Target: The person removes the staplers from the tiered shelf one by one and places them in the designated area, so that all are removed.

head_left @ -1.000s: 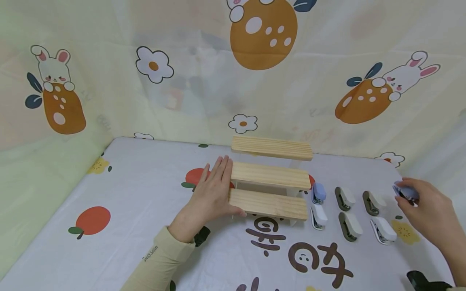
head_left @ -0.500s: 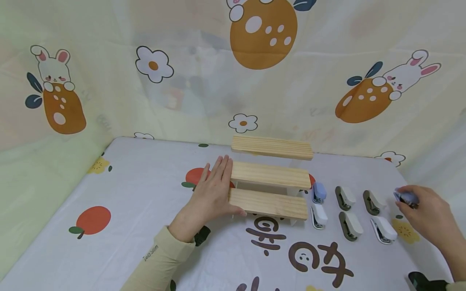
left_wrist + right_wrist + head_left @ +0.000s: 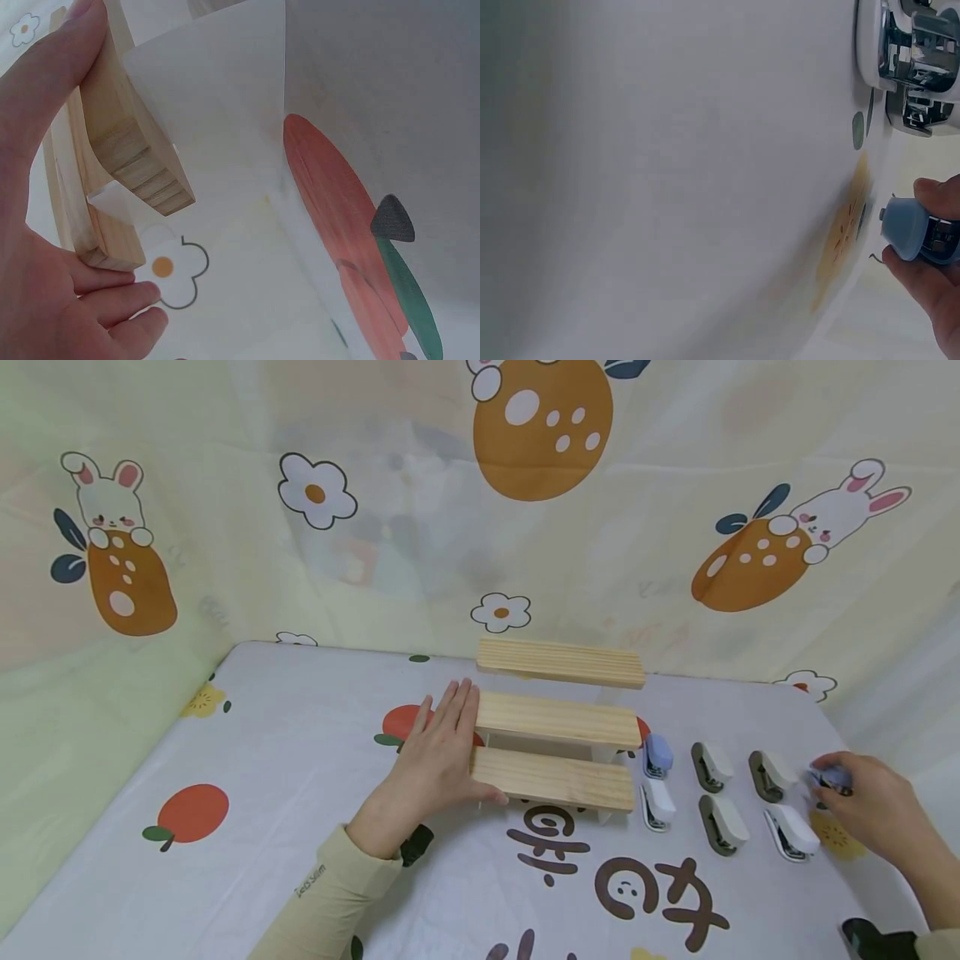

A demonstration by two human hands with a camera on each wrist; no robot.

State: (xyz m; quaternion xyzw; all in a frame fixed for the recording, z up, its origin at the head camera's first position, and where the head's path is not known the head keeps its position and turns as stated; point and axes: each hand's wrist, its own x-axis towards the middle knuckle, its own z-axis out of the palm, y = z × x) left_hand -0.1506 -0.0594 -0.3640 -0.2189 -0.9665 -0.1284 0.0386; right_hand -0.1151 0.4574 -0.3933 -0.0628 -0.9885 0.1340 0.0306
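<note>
My right hand [image 3: 877,797] pinches a small blue stapler [image 3: 831,779] between thumb and fingers, at the right end of the table. In the right wrist view the blue stapler [image 3: 906,227] appears held off the cloth. My left hand [image 3: 438,747] rests with straight fingers against the left end of a stepped rack with wooden boards [image 3: 555,779]; its thumb [image 3: 56,56] lies on the front board. Beside the rack's right end stand another blue stapler [image 3: 657,755] and a white stapler [image 3: 657,805]. Further right are several white-and-grey staplers [image 3: 722,824] and a white one [image 3: 792,832].
The rack's middle board [image 3: 558,720] and top board [image 3: 561,662] step up toward the back, on pale side panels [image 3: 217,82]. A printed cloth [image 3: 285,860] covers the table. A patterned curtain [image 3: 420,552] closes off the back and sides.
My right hand has come down and slightly toward the table's near side with the blue stapler in it. The left hand and the rack have stayed put.
</note>
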